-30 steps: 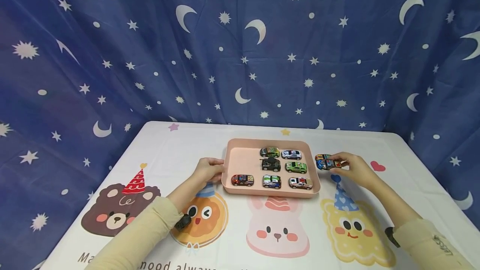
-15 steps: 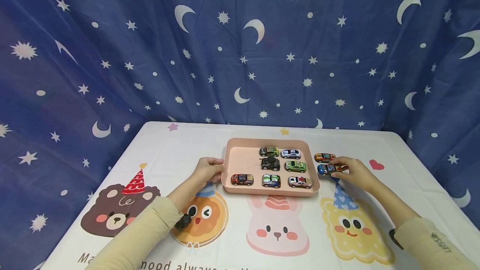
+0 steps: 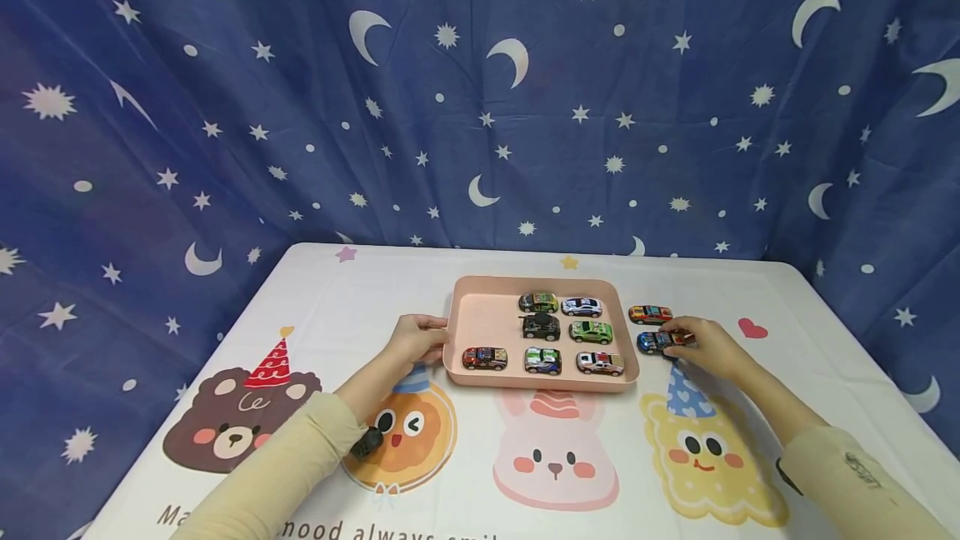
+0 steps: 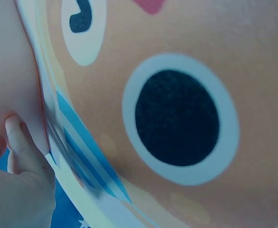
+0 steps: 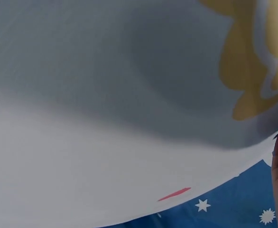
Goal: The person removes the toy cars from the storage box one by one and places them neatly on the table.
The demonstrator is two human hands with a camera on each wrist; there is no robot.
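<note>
One glossy blue car [image 3: 655,343], round-cornered tray [image 3: 480,323]

A navy curtain [image 3: 420,40] patterned with whitish moons, stars and dots fills twelve o'clock. From the plain salmon-pink tray [image 3: 480,315], the white tablecloth [image 3: 360,298] shows a pink rabbit [image 3: 551,482] at six, a yellow face [image 3: 712,490] at four and an orange face [image 3: 420,461] at eight. Inside the tray, around a central black car [image 3: 542,327], come a green-and-yellow car [image 3: 538,302] at twelve, a white-and-blue car [image 3: 582,307] at two, a bright green car [image 3: 591,332] at three, a white, red and tan car [image 3: 600,363] at four, a green-striped white car [image 3: 543,361] at six and a red-and-black car [image 3: 484,358] at eight. Outside, towards three: an orange-red car [image 3: 650,314] and a blue-and-black car [image 3: 652,343].
</note>
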